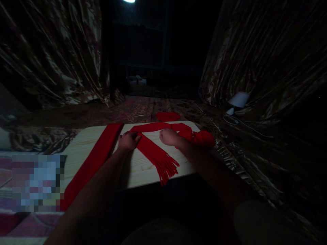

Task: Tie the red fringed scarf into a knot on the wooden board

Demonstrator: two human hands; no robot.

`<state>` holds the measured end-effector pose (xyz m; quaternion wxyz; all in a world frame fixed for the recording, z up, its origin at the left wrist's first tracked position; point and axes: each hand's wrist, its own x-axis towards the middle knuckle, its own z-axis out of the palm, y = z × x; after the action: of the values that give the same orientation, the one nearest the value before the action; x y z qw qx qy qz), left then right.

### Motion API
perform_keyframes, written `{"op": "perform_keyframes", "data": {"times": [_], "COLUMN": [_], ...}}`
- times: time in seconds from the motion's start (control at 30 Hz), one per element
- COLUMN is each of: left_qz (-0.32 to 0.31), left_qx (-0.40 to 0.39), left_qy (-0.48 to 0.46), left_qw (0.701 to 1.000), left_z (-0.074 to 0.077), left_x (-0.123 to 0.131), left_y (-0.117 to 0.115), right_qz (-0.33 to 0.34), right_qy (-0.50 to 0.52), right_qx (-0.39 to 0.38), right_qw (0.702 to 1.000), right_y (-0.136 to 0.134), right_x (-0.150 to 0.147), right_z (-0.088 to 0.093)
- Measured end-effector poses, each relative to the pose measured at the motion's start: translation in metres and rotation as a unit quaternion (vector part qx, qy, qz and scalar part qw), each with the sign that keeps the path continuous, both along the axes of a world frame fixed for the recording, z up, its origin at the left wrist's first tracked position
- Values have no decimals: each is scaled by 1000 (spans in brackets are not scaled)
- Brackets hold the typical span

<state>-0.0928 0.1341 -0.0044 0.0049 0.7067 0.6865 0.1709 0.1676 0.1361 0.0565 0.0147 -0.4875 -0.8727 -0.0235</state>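
Observation:
A long red scarf (153, 153) with a fringed end lies folded across a pale wooden board (143, 166). My left hand (128, 140) is closed on the scarf near its fold, knuckles up. My right hand (168, 136) is a fist pressed on the scarf's upper strip, just right of the fold. A second flat red scarf (92, 163) runs down the board's left side. A bunched red cloth (203, 139) sits at the board's right corner, beside my right forearm.
Another red piece (168, 116) lies on the patterned carpet (133, 110) beyond the board. Shiny curtains (51, 51) hang left and right. A white lamp (238, 100) with a cable stands at the right. The room is dark.

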Motion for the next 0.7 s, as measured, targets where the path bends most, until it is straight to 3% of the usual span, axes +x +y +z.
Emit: {"op": "perform_keyframes", "data": {"times": [0.13, 0.27, 0.47, 0.63, 0.7], "left_qz": [-3, -2, 2, 3, 3], "left_qx": [13, 4, -6, -7, -7], "left_qy": [-1, 1, 9, 7, 8], "left_qw": [1000, 1000, 1000, 1000, 1000], "left_z": [-1, 1, 2, 2, 3], "left_x": [0, 1, 2, 2, 2], "left_y": [-1, -2, -3, -3, -3], "right_qz": [157, 307, 290, 312, 326], "right_qy": [99, 92, -26, 65, 53], "right_qx": [-51, -111, -240, -144, -136], "right_qw": [981, 941, 926, 937, 934], "right_y": [-37, -66, -83, -101, -108], "right_x": [-20, -21, -6, -6, -6], "right_z": [-2, 4, 25, 22, 21]}}
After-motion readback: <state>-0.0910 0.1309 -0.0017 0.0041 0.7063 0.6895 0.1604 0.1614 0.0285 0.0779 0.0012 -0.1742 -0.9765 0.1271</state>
